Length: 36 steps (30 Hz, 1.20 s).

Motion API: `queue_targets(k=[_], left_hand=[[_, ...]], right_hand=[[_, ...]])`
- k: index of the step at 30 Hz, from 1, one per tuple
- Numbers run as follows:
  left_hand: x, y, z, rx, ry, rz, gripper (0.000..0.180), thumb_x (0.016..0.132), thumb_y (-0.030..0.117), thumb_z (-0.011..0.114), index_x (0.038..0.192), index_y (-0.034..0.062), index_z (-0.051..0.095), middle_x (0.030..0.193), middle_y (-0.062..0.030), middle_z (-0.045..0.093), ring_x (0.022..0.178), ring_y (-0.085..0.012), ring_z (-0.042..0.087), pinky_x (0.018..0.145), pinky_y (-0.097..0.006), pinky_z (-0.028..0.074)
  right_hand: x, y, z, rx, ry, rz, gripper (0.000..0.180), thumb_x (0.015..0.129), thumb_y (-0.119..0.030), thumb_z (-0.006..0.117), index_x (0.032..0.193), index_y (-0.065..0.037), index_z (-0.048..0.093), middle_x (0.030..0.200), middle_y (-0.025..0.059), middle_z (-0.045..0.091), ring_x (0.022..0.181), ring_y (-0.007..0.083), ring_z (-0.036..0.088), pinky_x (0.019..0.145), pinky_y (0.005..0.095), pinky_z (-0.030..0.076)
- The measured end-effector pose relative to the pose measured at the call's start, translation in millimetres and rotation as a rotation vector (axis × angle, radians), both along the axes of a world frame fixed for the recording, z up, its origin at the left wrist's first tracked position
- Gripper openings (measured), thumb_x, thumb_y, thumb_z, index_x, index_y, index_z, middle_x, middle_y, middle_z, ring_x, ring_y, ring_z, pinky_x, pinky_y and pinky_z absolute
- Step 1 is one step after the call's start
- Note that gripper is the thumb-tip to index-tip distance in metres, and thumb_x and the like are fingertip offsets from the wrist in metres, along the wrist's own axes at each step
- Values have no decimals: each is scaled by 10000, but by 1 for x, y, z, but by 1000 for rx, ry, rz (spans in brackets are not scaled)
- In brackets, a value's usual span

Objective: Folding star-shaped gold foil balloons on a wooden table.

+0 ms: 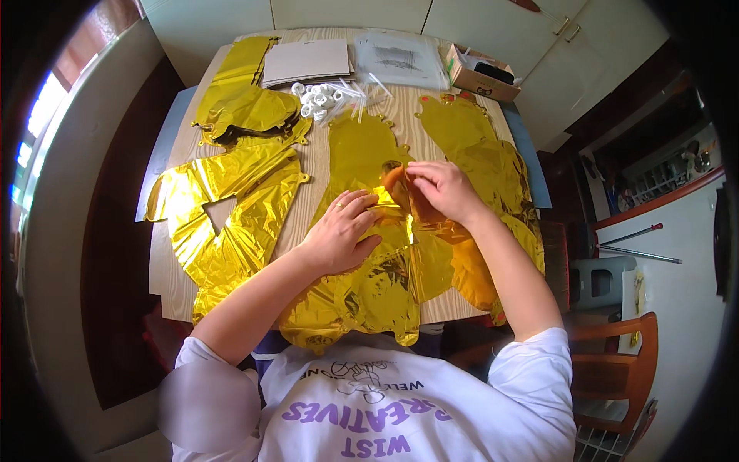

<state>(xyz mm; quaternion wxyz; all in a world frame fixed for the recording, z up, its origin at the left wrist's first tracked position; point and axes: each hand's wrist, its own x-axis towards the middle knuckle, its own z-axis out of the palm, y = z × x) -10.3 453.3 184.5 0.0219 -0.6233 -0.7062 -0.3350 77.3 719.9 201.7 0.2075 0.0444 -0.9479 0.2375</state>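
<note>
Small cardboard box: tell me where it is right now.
In the head view, the small cardboard box sits at the far right corner of the wood-grain table, just right of the clear plastic sheets.

I see mirror-bright gold on the flat foil balloon [377, 292] under the left hand [342, 231], while the foil fold [396, 185] at the right hand [440, 191] looks amber-orange. Left of the hands, the crinkled foil balloon [258, 202] is yellow-gold, streaked white with glare; right of them, the wide foil balloon [500, 173] is a darker, olive gold. Pale tan wood grain stripes the desk [175, 286]. Beyond the hands are white rings [319, 100], greyish-beige cardboard sheets [308, 61] and a light-brown box [471, 81]. Purple and black print marks the white T-shirt [493, 412].
</note>
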Motion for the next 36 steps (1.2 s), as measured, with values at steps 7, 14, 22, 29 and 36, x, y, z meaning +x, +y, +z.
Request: queue_targets(k=[7,14,22,29,36], left_hand=[[-1,0,1,-22,-11,-3,437,862,209,705,1268,66,627,1295,-186,572,1282,-414,500,1128,-513,376],[-2,0,1,-54,2,-11,429,882,253,692,1252,48,623,1297,-188,562,1302,-390,491,1154,-497,358],[-3,-5,11,113,42,138,318,876,134,667,1180,41,664,1228,-182,624,1222,-383,553,1077,-497,414],[-15,-45,9,-62,195,282,233,868,97,664,1091,30,681,1178,-119,674,1159,-318,609,1042,-482,440],[-9,-42,12,-46,226,280,299,856,131,679,1140,41,658,1167,-121,647,1143,-323,596,1050,-497,430]], right_hand=[[9,-23,-8,251,-107,56,359,957,-215,650,1274,-47,669,1382,117,631,1329,320,540,1141,439,389],[10,-24,-15,309,-119,49,406,1002,-284,600,1346,-69,614,1461,111,567,1382,319,484,1157,459,359],[11,-25,-16,302,-128,49,434,998,-273,604,1378,-64,590,1487,107,542,1400,317,463,1168,435,357],[12,-23,-17,289,-166,60,456,1017,-297,570,1407,-60,568,1515,109,512,1420,320,435,1189,431,337],[13,-22,-19,302,-174,55,476,1021,-299,561,1428,-51,547,1529,122,493,1434,327,414,1191,438,326]])
